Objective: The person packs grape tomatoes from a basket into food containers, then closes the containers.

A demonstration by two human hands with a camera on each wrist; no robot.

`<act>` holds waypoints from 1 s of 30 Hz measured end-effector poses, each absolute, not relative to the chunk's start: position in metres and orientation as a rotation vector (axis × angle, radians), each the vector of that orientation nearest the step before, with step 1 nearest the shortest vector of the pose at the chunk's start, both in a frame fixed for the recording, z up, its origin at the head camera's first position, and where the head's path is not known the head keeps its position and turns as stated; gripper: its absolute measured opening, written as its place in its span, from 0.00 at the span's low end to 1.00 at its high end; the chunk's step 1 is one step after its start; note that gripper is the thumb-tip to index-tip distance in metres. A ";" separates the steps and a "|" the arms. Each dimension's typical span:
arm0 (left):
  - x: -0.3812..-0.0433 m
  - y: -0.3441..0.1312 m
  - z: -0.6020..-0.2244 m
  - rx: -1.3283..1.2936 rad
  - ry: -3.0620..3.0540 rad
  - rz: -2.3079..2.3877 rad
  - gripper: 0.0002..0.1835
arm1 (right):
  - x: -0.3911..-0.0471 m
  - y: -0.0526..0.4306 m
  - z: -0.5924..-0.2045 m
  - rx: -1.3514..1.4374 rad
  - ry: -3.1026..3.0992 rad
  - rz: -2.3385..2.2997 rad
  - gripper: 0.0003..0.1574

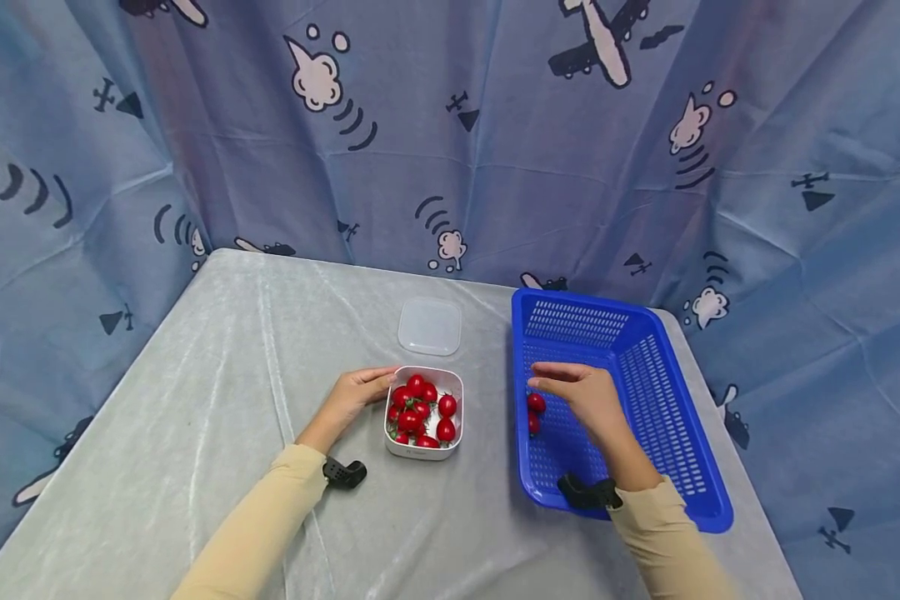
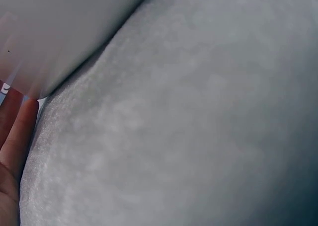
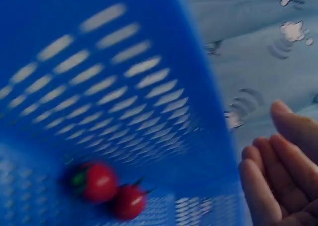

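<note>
A white square container (image 1: pixel 423 452) holding several small red cherry tomatoes (image 1: pixel 410 421) stands on the table. At its upper left corner, my left hand (image 1: pixel 352 400) touches the outer wall; in the left wrist view two fairly straight fingers (image 2: pixel 20 131) lie against the pale wall, the rest out of frame. My right hand (image 1: pixel 581 396) hovers over the left side of a blue plastic basket (image 1: pixel 690 417). Its loosely bent fingers hold nothing, as the right wrist view shows. Just below its fingertips, two cherry tomatoes (image 3: pixel 102 181) lie in the basket, beside the wall.
Behind the container lies a translucent square lid (image 1: pixel 430 327) flat on the white-covered table (image 1: pixel 195 433). The basket stands near the table's right edge, its rim raised above the surface. A blue patterned curtain (image 1: pixel 420 150) hangs close behind the table and along its sides.
</note>
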State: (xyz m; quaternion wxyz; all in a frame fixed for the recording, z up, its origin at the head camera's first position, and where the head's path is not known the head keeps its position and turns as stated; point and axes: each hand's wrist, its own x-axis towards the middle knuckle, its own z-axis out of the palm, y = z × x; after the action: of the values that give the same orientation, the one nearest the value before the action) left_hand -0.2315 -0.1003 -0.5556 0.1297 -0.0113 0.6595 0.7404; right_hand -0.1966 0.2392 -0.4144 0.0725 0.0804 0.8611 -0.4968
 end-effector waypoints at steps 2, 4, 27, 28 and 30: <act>-0.231 -0.100 -0.556 -0.051 1.917 2.154 0.22 | -0.202 0.252 -0.421 0.208 2.567 -1.427 0.34; -0.230 -0.100 -0.555 -0.056 1.920 2.154 0.22 | -0.208 0.262 -0.426 0.195 2.550 -1.384 0.35; -0.230 -0.098 -0.554 -0.080 1.922 2.153 0.22 | -0.237 0.286 -0.482 0.157 2.463 -1.201 0.33; -0.230 -0.098 -0.554 -0.081 1.923 2.150 0.22 | -0.237 0.286 -0.483 0.155 2.461 -1.197 0.33; -0.231 -0.098 -0.554 -0.074 1.927 2.144 0.22 | -0.237 0.285 -0.484 0.152 2.461 -1.189 0.32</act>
State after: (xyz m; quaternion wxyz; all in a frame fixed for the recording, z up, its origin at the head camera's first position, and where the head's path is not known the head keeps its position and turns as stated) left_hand -0.2305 -0.0982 -0.5543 0.1288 -0.0254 0.6627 0.7373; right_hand -0.2370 0.2852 -0.4843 0.2007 0.0543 0.8807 -0.4257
